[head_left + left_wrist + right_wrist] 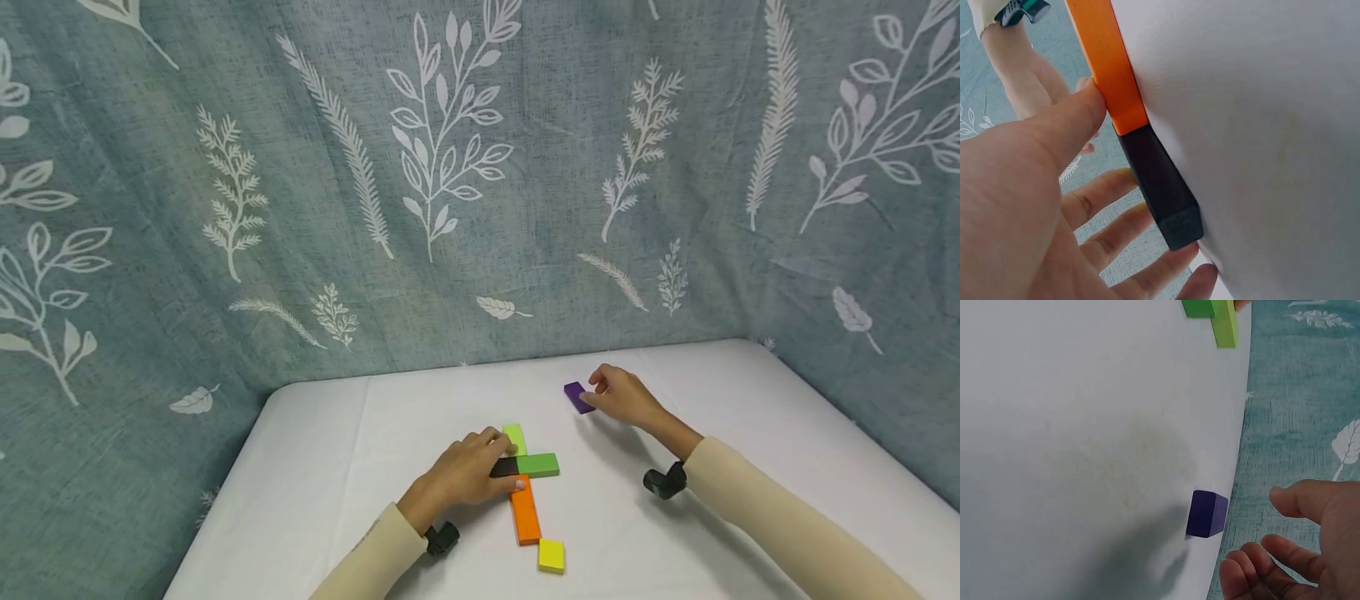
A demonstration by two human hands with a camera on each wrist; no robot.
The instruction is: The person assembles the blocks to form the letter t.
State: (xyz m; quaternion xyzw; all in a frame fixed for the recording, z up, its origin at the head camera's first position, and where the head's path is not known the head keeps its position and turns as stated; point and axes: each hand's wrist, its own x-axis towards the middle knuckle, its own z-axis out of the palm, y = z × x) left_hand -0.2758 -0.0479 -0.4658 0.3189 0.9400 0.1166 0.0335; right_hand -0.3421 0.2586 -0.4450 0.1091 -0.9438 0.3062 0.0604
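Observation:
A black block (504,467) and an orange block (527,521) meet end to side on the white table, with my left hand (463,468) over them. In the left wrist view, its thumb touches the orange block and its spread fingers lie along the black block (1160,181). Adjoining the black one is a green block (538,465), and a light green block (515,433) extends behind, partly hidden by fingertips. Farther right, my right hand (622,396) hovers close to a purple block (575,393). Its thumb and fingers are apart with nothing between them in the right wrist view.
Near the lower end of the orange block sits a small yellow block (551,556). A leaf-patterned grey-green cloth (555,275) hangs behind and beside the white table (300,483). Each wrist carries a small black camera.

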